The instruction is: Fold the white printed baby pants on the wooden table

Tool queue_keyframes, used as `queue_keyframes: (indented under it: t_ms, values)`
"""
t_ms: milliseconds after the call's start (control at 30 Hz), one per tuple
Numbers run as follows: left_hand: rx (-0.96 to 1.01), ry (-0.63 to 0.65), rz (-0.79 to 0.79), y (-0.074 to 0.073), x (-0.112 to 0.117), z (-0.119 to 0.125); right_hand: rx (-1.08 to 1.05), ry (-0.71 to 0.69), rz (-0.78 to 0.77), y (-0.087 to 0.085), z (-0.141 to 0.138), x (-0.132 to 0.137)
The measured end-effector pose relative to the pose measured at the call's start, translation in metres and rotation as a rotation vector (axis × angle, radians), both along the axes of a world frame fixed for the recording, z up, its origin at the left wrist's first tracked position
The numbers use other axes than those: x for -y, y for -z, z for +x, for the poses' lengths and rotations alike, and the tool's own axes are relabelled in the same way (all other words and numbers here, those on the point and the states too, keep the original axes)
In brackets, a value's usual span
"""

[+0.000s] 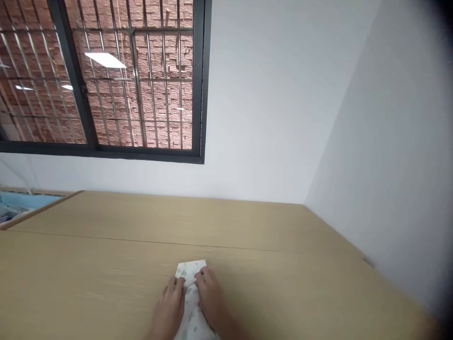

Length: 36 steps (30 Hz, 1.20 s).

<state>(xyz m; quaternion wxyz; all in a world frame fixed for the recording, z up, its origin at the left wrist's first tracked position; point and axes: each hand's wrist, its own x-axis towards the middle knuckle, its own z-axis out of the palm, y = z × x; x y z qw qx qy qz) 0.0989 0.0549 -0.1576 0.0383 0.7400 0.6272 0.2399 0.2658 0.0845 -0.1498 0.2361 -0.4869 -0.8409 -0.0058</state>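
Observation:
A white, soft-looking sheet or packet with small green and grey prints lies on the wooden tabletop, close to me; its near end runs out of view at the bottom. I cannot tell whether it is cloth, paper or film. From its left side my left hand grips it, fingers curled in. Opposite, my right hand has its fingertips bent onto the right side. Between the two hands a narrow whitish fold or strip crosses the piece. The far end sticks out flat beyond my fingers.
A seam crosses the tabletop beyond my hands. White walls meet at a corner behind and right of it. A dark-framed window with metal bars is at the back left. Light-blue material lies past the table's left edge.

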Motion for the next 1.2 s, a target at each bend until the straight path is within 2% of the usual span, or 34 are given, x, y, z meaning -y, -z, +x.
queue_keyframes:
  t_ms: [167, 333, 500, 600, 833, 1100, 1200]
  values:
    - [-0.088, -0.026, 0.115, 0.001, -0.007, 0.004, 0.045, 0.136, -0.007, -0.003, 0.004, -0.004]
    - [-0.091, 0.019, 0.204, 0.011, -0.016, 0.000, -0.078, 0.039, -0.019, -0.005, 0.008, -0.006]
    - [-0.073, 0.030, 0.174, 0.018, -0.017, -0.007, -0.104, 0.010, -0.043, -0.003, 0.010, -0.006]
    - [-0.079, 0.036, 0.123, 0.009, -0.016, -0.008, -0.082, -0.010, -0.061, -0.004, 0.009, -0.008]
    - [-0.092, 0.050, 0.012, -0.033, -0.030, -0.008, -0.061, -0.022, -0.088, -0.018, 0.006, -0.030]
    - [-0.082, -0.021, -0.042, -0.038, -0.060, -0.010, -0.105, -0.001, -0.147, -0.028, 0.003, -0.052]
    - [-0.103, -0.039, 0.005, -0.047, -0.055, -0.009, -0.135, 0.038, -0.143, -0.038, 0.004, -0.053]
